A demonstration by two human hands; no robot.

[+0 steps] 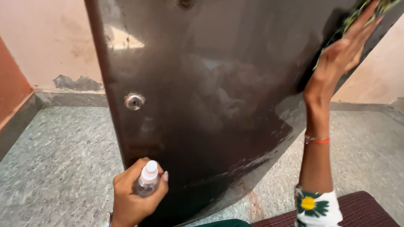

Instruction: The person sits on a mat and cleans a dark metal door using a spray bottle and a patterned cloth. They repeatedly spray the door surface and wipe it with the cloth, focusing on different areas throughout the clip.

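Your left hand is curled shut around a small clear plastic spray bottle, low in the frame, fingers wrapped round its body and the white nozzle cap poking out the top. The bottle stands close to upright, long axis running bottom to top of the view, cap tilted slightly right, toward the big dark brown glossy door panel just beyond it. Whether the bottle touches the panel, you cannot tell from here.

Up at the top right, your right hand is spread flat, fingers stretched out and pointing up and to the right, palm pressing a green cloth against the panel's upper right edge. Only a strip of the cloth shows past your fingertips. An orange thread bracelet circles that wrist, and a white sleeve with a yellow-centred flower print sits at the forearm.

The panel fills the middle of the view, leaning with its long axis running from lower centre up toward the top, surface shiny with wet-looking smears near its lower right edge. A round silver metal fitting sits near its left edge.

Beneath it lies a speckled grey stone floor; behind, a pale pink wall with a scuffed patch low down.
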